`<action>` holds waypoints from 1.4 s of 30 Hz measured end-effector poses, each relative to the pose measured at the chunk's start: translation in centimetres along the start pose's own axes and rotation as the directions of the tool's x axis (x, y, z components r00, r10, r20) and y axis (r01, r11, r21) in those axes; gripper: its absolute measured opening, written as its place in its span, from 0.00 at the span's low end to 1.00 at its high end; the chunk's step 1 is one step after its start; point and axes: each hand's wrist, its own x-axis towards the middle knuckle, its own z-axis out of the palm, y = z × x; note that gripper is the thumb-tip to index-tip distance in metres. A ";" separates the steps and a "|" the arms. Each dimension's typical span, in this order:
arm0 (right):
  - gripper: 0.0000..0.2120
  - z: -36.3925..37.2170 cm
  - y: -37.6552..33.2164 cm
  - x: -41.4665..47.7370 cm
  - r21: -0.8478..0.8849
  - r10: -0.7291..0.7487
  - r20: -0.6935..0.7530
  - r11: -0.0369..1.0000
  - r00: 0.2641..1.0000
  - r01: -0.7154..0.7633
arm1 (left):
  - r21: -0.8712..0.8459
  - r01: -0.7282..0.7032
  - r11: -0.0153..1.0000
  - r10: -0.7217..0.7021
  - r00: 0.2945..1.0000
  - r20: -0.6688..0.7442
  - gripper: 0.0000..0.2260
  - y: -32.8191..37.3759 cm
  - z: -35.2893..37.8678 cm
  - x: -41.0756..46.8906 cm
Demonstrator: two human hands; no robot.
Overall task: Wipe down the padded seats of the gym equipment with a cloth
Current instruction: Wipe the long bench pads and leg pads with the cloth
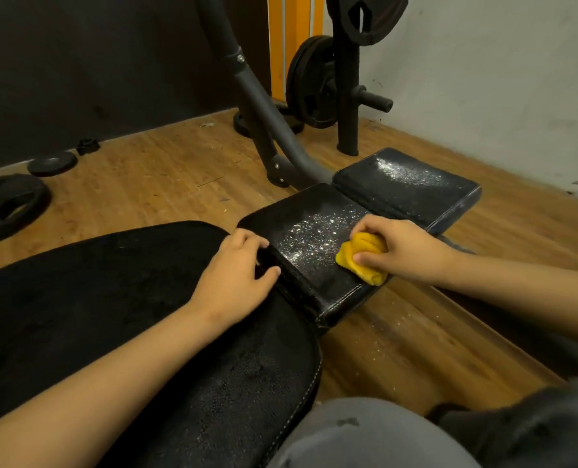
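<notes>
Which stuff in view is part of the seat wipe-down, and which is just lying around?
In the job:
yellow cloth, gripped by the right hand
speckled middle pad under the cloth
speckled far pad
large near pad
left hand, resting at the pad seam

Lying about:
large weight plate and small plate on the floor
small black collar
racked plates

On the square black padded seat [314, 251], the crumpled yellow cloth [365, 261] lies toward 3 o'clock, held under the right hand [399, 248]; the left hand [237, 268] rests at 9 o'clock. A second black rectangular pad [405, 187] lies beyond at 1 o'clock.
</notes>
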 end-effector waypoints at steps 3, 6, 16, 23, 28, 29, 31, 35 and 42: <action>0.15 1.5 0.2 -0.2 0.081 -0.036 -0.057 0.996 0.998 0.041 | 0.004 -0.017 1.000 0.017 1.000 0.013 0.23 1.6 0.8 -1.5; 0.15 2.9 -1.4 0.0 0.095 -0.218 0.038 0.972 0.975 0.213 | 0.046 0.003 0.999 -0.007 0.996 0.087 0.33 3.3 2.0 -2.7; 0.13 3.1 -1.4 4.8 0.054 -0.397 0.036 0.917 0.917 0.395 | 0.047 0.108 0.993 -0.109 0.994 0.016 0.34 4.2 3.3 -3.1; 0.13 2.5 -0.6 1.4 0.178 -0.464 0.226 0.884 0.856 0.432 | 0.037 0.123 0.992 -0.123 0.992 -0.005 0.34 4.1 3.5 -3.2; 0.11 3.0 -1.8 5.2 0.127 -0.392 0.088 0.916 0.916 0.380 | 0.046 0.116 0.992 -0.116 0.993 -0.001 0.32 4.5 3.3 -3.4; 0.11 3.2 -2.1 5.7 0.107 -0.392 0.064 0.917 0.918 0.384 | 0.048 0.110 0.993 -0.110 0.994 0.000 0.32 4.5 3.2 -3.4; 0.11 3.6 -2.3 5.8 0.084 -0.394 0.040 0.917 0.918 0.390 | 0.053 0.100 0.994 -0.101 0.995 0.008 0.32 4.5 3.3 -3.3; 0.13 3.3 -2.1 3.6 0.138 -0.375 0.101 0.923 0.922 0.360 | 0.042 0.088 0.995 -0.088 0.996 -0.002 0.27 4.1 3.4 -3.4; 0.12 3.0 -2.7 5.0 0.073 -0.293 0.171 0.956 0.941 0.285 | 0.080 0.055 0.995 -0.053 0.998 -0.025 0.28 3.8 3.8 -3.3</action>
